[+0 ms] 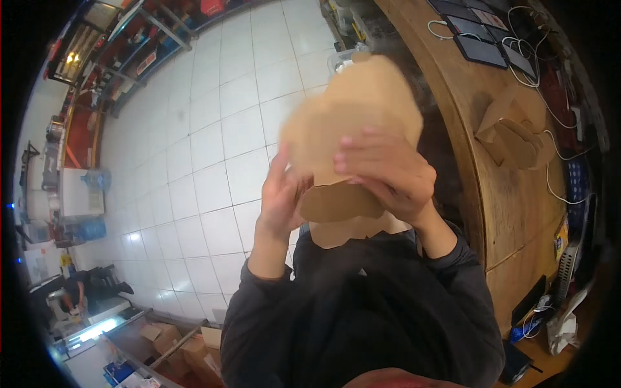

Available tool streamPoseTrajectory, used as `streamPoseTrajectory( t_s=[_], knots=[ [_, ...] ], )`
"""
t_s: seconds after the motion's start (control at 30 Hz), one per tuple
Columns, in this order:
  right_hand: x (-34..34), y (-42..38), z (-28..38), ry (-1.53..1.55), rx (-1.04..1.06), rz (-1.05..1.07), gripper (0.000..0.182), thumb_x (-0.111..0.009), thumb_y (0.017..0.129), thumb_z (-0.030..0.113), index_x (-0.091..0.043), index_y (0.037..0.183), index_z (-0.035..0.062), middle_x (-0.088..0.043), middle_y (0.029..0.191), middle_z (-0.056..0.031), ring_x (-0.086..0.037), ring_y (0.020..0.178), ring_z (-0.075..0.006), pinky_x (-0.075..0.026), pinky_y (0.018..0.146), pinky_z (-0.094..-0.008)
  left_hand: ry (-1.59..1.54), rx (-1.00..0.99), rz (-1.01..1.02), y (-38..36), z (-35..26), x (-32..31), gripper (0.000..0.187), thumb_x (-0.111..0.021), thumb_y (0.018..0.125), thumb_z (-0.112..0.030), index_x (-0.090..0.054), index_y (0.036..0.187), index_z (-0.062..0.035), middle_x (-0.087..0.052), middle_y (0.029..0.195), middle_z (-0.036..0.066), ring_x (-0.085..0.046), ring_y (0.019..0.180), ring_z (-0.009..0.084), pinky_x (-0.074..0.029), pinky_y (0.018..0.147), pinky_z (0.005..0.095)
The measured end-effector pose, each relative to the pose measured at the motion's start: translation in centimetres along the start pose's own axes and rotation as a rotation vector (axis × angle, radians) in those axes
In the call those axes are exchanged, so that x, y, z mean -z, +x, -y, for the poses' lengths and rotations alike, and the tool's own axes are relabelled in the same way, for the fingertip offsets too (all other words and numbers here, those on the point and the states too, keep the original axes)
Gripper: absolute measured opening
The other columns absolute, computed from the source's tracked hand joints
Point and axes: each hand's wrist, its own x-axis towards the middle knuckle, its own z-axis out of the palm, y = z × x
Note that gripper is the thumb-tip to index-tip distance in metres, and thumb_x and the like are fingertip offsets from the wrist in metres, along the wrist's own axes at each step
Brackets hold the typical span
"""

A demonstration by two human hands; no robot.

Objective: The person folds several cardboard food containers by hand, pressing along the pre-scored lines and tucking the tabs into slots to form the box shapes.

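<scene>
Both hands are on a brown cardboard box (352, 129), partly folded, which I hold up in front of my chest; its upper part is smeared by motion. My left hand (281, 197) grips its left side, with some fingers hidden behind the card. Across the upper face lie the fingers of my right hand (391, 171), bent around the right side. Wavy-edged flaps of the box hang down below the hands. A similar folded cardboard box (514, 132) rests on the wooden table to my right.
Several dark phones or tablets (482, 48) with white cables lie at the far end of the wooden table (517, 223). White floor tiles (204, 149) stretch ahead and left. Metal shelving (165, 29) lines the far wall. Cardboard cartons (162, 339) stand on a rack at lower left. Another person (81, 294) is far left.
</scene>
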Motion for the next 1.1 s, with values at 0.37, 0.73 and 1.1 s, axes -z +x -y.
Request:
streamPoseTrajectory(
  t_s=[0.37,0.73,1.1],
  knots=[
    [0.7,-0.6,0.1,-0.047,-0.059,0.029,0.023,-0.085,0.059,0.016,-0.068,0.073,0.0086,-0.057,0.078,-0.0023,-0.057,0.089,-0.0235,-0.04,0.093,-0.0403,0.218,0.2,-0.26,0.8,0.9,-1.4,0.04,-0.057,0.095,-0.02,-0.046,0.133,-0.0076,-0.059,0.112,0.005,-0.06,0.097,0.013,-0.052,0.076,0.0284],
    [-2.4,-2.7,0.3,0.22,-0.375,-0.279,0.017,-0.072,0.067,0.0,-0.056,0.07,-0.0041,-0.046,0.107,-0.0151,-0.05,0.107,-0.0297,-0.043,0.095,-0.041,0.133,-0.033,-0.389,0.8,2.8,-3.7,0.045,-0.058,0.094,-0.012,-0.042,0.135,-0.0057,-0.053,0.127,0.008,-0.054,0.115,0.0192,-0.05,0.088,0.0336],
    [1.1,1.0,-1.7,0.275,-0.39,0.16,0.017,-0.08,0.071,0.009,-0.068,0.083,0.0065,-0.048,0.108,-0.007,-0.049,0.092,-0.0194,-0.045,0.078,-0.0312,0.698,-0.323,-0.265,0.2,3.0,-1.1,0.033,-0.05,0.098,-0.016,-0.053,0.125,0.0021,-0.059,0.12,0.011,-0.056,0.108,0.0207,-0.046,0.091,0.0329]
  ],
)
